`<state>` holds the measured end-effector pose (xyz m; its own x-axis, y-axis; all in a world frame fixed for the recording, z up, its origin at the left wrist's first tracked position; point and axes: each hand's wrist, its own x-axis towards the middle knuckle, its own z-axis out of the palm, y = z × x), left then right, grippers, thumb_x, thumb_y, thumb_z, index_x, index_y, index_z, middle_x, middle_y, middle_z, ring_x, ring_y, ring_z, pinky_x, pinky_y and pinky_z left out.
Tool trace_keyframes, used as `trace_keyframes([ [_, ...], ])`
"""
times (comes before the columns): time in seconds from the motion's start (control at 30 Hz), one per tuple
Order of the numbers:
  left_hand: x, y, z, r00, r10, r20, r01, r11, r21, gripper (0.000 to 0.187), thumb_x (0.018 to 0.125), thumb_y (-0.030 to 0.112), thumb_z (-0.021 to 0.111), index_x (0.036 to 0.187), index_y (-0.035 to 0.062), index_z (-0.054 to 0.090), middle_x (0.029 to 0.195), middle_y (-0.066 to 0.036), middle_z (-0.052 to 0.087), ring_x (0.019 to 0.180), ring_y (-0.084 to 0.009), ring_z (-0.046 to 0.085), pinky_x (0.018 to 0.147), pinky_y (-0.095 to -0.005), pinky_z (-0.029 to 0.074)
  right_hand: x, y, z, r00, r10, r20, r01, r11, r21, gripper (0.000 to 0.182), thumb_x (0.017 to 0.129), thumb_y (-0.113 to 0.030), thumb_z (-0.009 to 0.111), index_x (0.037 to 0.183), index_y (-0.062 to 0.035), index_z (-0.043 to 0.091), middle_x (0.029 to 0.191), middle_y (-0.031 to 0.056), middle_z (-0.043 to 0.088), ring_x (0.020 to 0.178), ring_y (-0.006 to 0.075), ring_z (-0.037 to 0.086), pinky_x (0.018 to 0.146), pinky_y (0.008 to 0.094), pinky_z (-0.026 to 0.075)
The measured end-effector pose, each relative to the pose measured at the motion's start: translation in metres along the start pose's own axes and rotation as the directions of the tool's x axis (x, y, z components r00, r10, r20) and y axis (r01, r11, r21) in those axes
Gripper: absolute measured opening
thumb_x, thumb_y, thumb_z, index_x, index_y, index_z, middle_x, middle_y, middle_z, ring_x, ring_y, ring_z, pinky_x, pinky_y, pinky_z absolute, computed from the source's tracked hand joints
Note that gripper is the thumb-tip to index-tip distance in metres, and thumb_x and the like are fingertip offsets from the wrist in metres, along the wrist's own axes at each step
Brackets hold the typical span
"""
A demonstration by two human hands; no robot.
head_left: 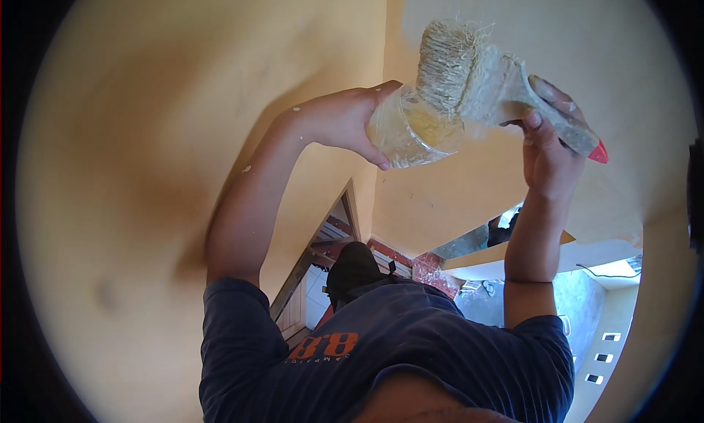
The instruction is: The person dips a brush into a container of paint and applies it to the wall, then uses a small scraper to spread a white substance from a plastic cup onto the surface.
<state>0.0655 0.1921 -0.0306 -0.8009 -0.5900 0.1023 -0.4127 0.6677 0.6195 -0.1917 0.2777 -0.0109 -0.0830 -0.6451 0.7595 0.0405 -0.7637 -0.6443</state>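
My left hand is wrapped round a clear plastic tub with pale, paint-smeared walls, its mouth tilted to the right. In my right hand is a wide paintbrush, gripped by its worn handle with a red end. The thick, pale bristles, clumped with paint, overlap the tub's rim in this view. Small white specks dot my left forearm.
A yellow-orange wall rises close on my left and meets a second wall at a corner ahead. A paler patch covers that wall's upper part. Below are a door frame and red floor tiles.
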Motion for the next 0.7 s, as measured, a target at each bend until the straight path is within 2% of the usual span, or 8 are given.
trace_keyframes([
  [0.37, 0.000, -0.006, 0.000, 0.996, 0.084, -0.004, -0.084, 0.996, -0.035, 0.095, 0.053, 0.021, 0.085, 0.132, 0.0054, 0.034, 0.114, -0.015, 0.059, 0.107, -0.0279, 0.057, 0.092, -0.0345, 0.044, 0.039, -0.027, -0.005, 0.968, -0.140, 0.209, 0.183, 0.962, -0.203, 0.034, 0.075, -0.011, 0.073, 0.103, 0.0062, 0.063, 0.093, 0.0150, 0.066, 0.073, 0.0219, 0.065, 0.069, 0.0308, 0.056],
  [0.4, 0.001, -0.008, 0.000, 0.997, 0.075, 0.008, -0.074, 0.996, -0.044, 0.096, 0.053, 0.021, 0.085, 0.133, 0.0054, 0.034, 0.115, -0.015, 0.059, 0.107, -0.0278, 0.057, 0.092, -0.0343, 0.044, 0.039, -0.030, -0.002, 0.979, -0.091, 0.181, 0.125, 0.974, -0.187, 0.035, 0.075, -0.012, 0.074, 0.103, 0.0055, 0.063, 0.092, 0.0150, 0.066, 0.072, 0.0216, 0.066, 0.068, 0.0304, 0.056],
  [0.57, 0.001, -0.008, 0.000, 0.996, 0.091, -0.004, -0.091, 0.996, -0.015, 0.096, 0.053, 0.021, 0.085, 0.133, 0.0055, 0.034, 0.116, -0.015, 0.058, 0.107, -0.0276, 0.057, 0.092, -0.0342, 0.044, 0.047, -0.034, -0.005, 0.968, -0.085, 0.237, 0.126, 0.978, -0.166, 0.035, 0.074, -0.012, 0.074, 0.103, 0.0051, 0.063, 0.090, 0.0149, 0.066, 0.071, 0.0217, 0.065, 0.067, 0.0305, 0.056],
  [0.63, 0.000, -0.004, -0.002, 0.999, 0.038, 0.027, -0.036, 0.998, -0.052, 0.093, 0.055, 0.020, 0.087, 0.131, 0.0064, 0.036, 0.118, -0.012, 0.058, 0.112, -0.0241, 0.054, 0.096, -0.0338, 0.041, 0.049, -0.034, -0.005, 0.966, -0.078, 0.248, 0.123, 0.977, -0.173, 0.035, 0.074, -0.012, 0.074, 0.103, 0.0051, 0.063, 0.089, 0.0148, 0.066, 0.070, 0.0217, 0.065, 0.067, 0.0307, 0.056],
  [0.7, 0.000, -0.002, -0.003, 0.999, 0.031, 0.024, -0.030, 0.999, -0.038, 0.093, 0.055, 0.020, 0.087, 0.131, 0.0065, 0.036, 0.118, -0.012, 0.058, 0.112, -0.0244, 0.054, 0.096, -0.0338, 0.041, 0.050, -0.034, -0.006, 0.965, -0.073, 0.253, 0.122, 0.975, -0.184, 0.035, 0.074, -0.012, 0.074, 0.102, 0.0051, 0.064, 0.092, 0.0152, 0.066, 0.070, 0.0220, 0.065, 0.066, 0.0313, 0.056],
])
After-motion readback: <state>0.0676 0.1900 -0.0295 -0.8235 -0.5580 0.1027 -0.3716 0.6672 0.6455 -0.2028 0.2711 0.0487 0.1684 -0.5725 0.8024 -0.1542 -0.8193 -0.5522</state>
